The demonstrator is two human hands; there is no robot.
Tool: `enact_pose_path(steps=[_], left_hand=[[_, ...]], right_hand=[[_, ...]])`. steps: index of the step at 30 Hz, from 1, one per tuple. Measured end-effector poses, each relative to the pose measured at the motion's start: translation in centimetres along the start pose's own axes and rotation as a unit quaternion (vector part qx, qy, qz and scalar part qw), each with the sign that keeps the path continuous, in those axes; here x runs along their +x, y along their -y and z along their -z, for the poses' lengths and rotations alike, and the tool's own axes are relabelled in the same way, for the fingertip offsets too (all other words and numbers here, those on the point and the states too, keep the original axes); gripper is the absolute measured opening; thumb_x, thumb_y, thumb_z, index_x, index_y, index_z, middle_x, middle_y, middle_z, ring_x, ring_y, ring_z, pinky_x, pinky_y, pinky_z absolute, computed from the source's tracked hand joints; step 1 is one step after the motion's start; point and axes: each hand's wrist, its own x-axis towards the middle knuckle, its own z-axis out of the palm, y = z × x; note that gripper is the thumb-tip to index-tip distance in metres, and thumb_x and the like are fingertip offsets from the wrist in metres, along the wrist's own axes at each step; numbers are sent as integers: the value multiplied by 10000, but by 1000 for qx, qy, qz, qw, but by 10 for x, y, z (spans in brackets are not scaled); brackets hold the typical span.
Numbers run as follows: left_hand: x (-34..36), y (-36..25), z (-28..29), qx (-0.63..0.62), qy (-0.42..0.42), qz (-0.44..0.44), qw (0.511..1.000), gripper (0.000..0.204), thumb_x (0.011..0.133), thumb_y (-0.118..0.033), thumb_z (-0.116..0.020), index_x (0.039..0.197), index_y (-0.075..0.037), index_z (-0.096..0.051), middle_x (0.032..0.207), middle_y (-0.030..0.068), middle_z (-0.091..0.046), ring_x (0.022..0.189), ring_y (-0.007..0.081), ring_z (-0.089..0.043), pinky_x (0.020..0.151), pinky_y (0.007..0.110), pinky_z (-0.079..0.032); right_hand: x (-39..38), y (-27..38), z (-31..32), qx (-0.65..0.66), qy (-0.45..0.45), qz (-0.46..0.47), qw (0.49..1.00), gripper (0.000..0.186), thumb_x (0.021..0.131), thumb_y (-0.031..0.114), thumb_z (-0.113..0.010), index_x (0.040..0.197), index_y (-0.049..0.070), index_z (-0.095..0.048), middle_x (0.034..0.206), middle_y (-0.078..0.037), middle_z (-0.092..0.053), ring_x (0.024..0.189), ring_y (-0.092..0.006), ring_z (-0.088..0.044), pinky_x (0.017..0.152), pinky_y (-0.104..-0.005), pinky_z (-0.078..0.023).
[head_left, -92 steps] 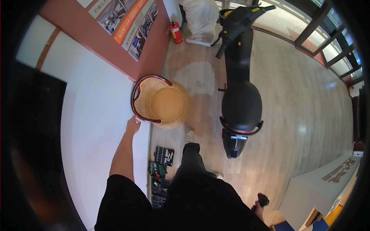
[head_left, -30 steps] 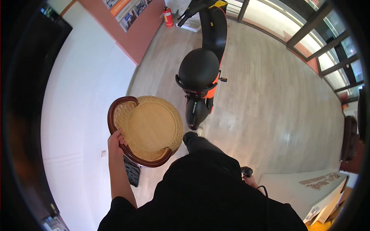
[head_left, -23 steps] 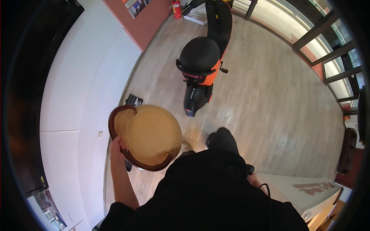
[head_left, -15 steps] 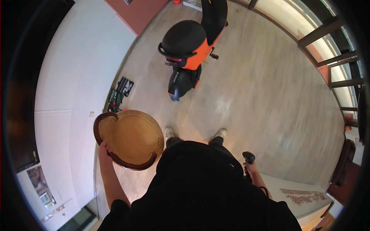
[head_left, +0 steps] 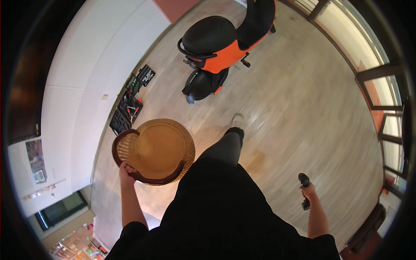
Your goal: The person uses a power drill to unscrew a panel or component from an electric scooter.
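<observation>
My left hand (head_left: 127, 170) grips the dark brown curved back rail of a low wicker chair (head_left: 161, 149). Its round tan seat faces up, with woven sides around it. Out to the right, my right hand (head_left: 308, 190) is closed around a black hand-held tool (head_left: 304, 178), whose ends stick out above and below the fist. Its exact kind is hard to make out. One leg (head_left: 229, 143) is forward in a step, and the shoe is blurred.
An orange and black electric scooter (head_left: 225, 54) stands ahead. Along the left wall lie open tool cases (head_left: 130, 106) and another tool set (head_left: 146, 75). Windowed doors (head_left: 381, 91) line the right side, with a dark brown seat (head_left: 368, 229) at lower right.
I have stepped forward, carrying the wicker chair along; the scooter sits nearer. More tool cases show at the left. My right arm has swung outward and forward with the black tool.
</observation>
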Motion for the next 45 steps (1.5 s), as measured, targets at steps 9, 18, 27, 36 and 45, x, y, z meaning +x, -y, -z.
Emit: enact_pose_path(steps=[9,18,27,36,45], left_hand=[[-20,168,-120,-92,-9,42,995,341,1002,-164,-544,695,-200,-399,552,-64,-319,464,117,-350,487,324,-356],[-63,310,-178,-243,-21,105,964,349,995,-179,-571,683,-209,-419,526,-78,-313,448,100,-347,493,299,-381],[-131,464,-229,-387,-94,90,913,296,998,-158,-567,737,-203,-436,532,-80,-293,442,87,-335,487,273,-366],[-183,603,-231,-492,-166,37,854,279,1016,-169,-552,769,-189,-423,545,-77,-278,461,98,-312,508,299,-366],[-240,691,-246,-473,-320,17,821,287,1026,-219,-586,781,-117,-475,598,-29,-430,526,122,-427,554,326,-439]], right_hand=[[85,194,143,-196,-17,230,953,237,790,40,-710,1010,-11,-636,624,-45,-588,469,-153,-567,431,-331,-451],[60,342,230,-75,41,207,975,253,797,42,-724,1040,17,-661,689,-5,-583,524,-108,-542,454,-300,-413],[97,396,307,-255,53,205,943,260,804,57,-742,1050,28,-662,667,-17,-593,508,-122,-561,469,-307,-457],[118,449,346,-388,58,281,876,273,806,125,-751,1037,17,-654,697,-15,-611,560,-110,-582,507,-317,-480],[175,454,387,-414,46,323,850,300,814,152,-759,1046,-2,-649,699,-22,-617,577,-122,-603,532,-324,-508]])
